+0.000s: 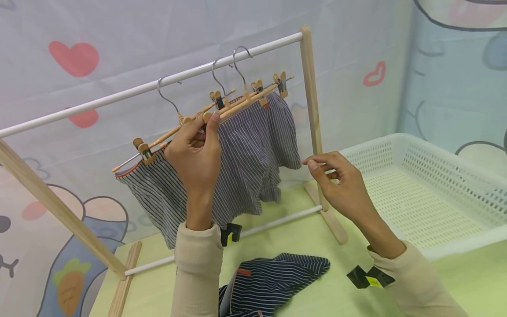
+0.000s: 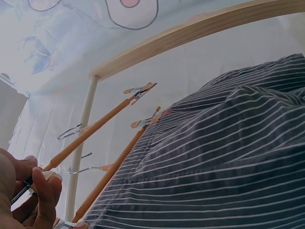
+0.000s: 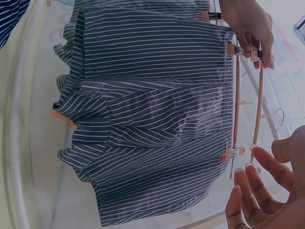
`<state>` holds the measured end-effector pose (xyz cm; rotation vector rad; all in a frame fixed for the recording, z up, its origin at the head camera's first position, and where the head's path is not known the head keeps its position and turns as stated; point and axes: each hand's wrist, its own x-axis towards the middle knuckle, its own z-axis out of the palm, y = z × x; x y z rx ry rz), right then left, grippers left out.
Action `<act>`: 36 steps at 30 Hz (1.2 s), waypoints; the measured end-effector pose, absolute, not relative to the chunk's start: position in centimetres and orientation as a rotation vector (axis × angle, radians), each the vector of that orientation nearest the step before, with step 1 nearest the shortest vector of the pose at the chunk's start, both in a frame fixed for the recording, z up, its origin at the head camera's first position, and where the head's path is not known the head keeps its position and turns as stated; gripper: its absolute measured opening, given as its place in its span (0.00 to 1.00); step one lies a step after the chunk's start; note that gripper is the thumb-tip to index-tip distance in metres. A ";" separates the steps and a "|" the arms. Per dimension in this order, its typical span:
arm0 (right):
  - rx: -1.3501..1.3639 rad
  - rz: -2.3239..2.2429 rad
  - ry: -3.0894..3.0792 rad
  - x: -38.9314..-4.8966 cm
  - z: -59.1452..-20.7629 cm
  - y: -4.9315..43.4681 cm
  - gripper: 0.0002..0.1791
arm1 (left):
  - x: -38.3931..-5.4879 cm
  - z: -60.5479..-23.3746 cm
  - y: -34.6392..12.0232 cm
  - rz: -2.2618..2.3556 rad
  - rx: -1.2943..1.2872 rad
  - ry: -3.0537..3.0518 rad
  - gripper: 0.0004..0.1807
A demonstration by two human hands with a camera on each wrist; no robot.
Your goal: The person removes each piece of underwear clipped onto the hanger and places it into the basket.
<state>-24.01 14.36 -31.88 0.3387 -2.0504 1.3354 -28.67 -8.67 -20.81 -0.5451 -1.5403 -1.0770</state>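
Above the hanging clothes, my left hand (image 1: 198, 154) pinches the clip at the near end of a bare clip hanger (image 1: 239, 106). That hanger's other clip (image 1: 281, 84) grips no cloth. Behind it, striped shorts (image 1: 249, 154) hang from the clips of a second hanger. More striped shorts (image 1: 158, 189) hang on the hanger at the left. My right hand (image 1: 342, 185) is raised beside the rack's right post, holding nothing, its fingers loosely bent. Dark striped shorts (image 1: 273, 281) lie crumpled on the table below.
A wooden rack with a white rail (image 1: 119, 97) carries the three hangers. Its right post (image 1: 310, 101) stands between the clothes and a white perforated basket (image 1: 491, 176). A pale green cloth (image 1: 332, 281) covers the table. Behind the rack hangs a printed curtain (image 1: 138, 35).
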 end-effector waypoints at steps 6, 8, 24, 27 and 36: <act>0.338 1.332 -2.059 -24.0 -31.9 14.4 0.12 | -28.7 -20.4 -8.2 -1.087 -0.549 -1.543 0.14; 0.336 1.336 -2.060 -23.9 -31.8 14.4 0.12 | -28.8 -20.1 -8.1 -1.093 -0.543 -1.543 0.14; 0.348 1.329 -2.059 -23.9 -31.9 14.3 0.12 | -29.1 -19.0 -7.1 -1.077 -0.509 -1.618 0.14; 0.349 1.327 -2.063 -23.9 -31.9 14.4 0.12 | -29.1 -19.0 -7.0 -1.076 -0.510 -1.635 0.14; 0.352 1.339 -2.136 -23.7 -31.6 14.4 0.13 | -29.2 -19.3 -6.6 -1.031 -0.496 -1.652 0.13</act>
